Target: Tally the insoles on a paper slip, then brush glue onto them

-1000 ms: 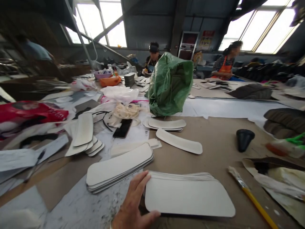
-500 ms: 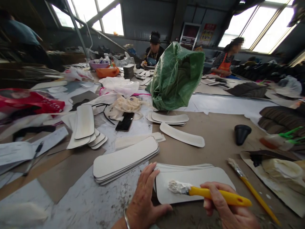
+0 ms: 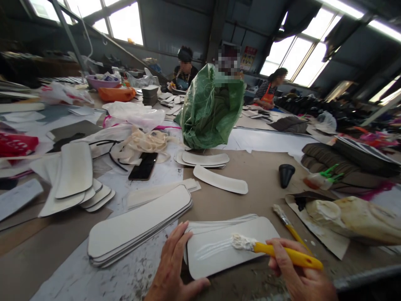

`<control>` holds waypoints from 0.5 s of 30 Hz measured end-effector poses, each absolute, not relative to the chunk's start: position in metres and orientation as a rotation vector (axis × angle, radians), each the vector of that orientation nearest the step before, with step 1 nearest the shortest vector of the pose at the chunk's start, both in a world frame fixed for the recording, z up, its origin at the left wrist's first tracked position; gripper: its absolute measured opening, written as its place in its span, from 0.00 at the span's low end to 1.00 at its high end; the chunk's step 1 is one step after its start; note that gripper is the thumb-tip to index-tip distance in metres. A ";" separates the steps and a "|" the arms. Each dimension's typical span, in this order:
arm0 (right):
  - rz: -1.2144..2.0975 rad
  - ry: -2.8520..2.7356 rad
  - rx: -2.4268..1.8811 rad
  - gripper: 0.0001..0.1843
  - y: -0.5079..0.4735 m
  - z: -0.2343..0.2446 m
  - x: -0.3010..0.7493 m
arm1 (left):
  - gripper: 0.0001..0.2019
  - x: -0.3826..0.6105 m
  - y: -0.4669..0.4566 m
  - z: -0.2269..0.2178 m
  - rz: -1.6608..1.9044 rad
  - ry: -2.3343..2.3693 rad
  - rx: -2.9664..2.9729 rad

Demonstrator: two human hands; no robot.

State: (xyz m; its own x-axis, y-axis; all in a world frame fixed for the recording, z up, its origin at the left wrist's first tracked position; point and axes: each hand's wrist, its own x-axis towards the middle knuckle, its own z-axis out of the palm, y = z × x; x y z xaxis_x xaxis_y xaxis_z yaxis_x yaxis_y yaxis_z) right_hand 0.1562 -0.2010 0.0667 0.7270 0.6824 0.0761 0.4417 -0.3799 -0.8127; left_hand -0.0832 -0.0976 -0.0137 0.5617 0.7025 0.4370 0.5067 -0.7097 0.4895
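My right hand (image 3: pixel 293 265) is closed around the yellow handle of a paintbrush (image 3: pixel 282 253), whose bristles are caked with white paste. The bristles touch a pale, rounded panel (image 3: pixel 216 257), where wet, shiny streaks run to the left of them. My left hand (image 3: pixel 175 267) lies with fingers spread at the panel's left edge, fingertips on its upper left corner and thumb near the lower edge. Under and behind this panel, more panels are fanned out. Left of my left hand is a neat stack of similar pale panels (image 3: pixel 140 219).
A second brush (image 3: pixel 290 225) lies to the right, near a stained plastic container (image 3: pixel 360 215) and a black cone (image 3: pixel 285 175). Farther back stand a green sack (image 3: pixel 209 113) and a phone (image 3: pixel 143 166). Two people sit across the table. More panels (image 3: pixel 75 171) lie at left.
The brush has moved along the panel to the right, leaving wet streaks behind it. My left hand stays at the panel's edge. The view has turned to the right.
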 end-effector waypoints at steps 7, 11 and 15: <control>-0.160 -1.139 -2.181 0.20 -0.220 0.078 0.190 | 0.37 -0.083 -0.091 -0.020 0.974 0.978 2.586; -0.384 -1.308 -2.141 0.16 -0.224 0.085 0.194 | 0.36 -0.084 -0.090 -0.019 0.966 0.934 2.614; -0.405 -1.342 -2.109 0.13 -0.230 0.088 0.194 | 0.36 -0.085 -0.090 -0.021 0.984 0.928 2.616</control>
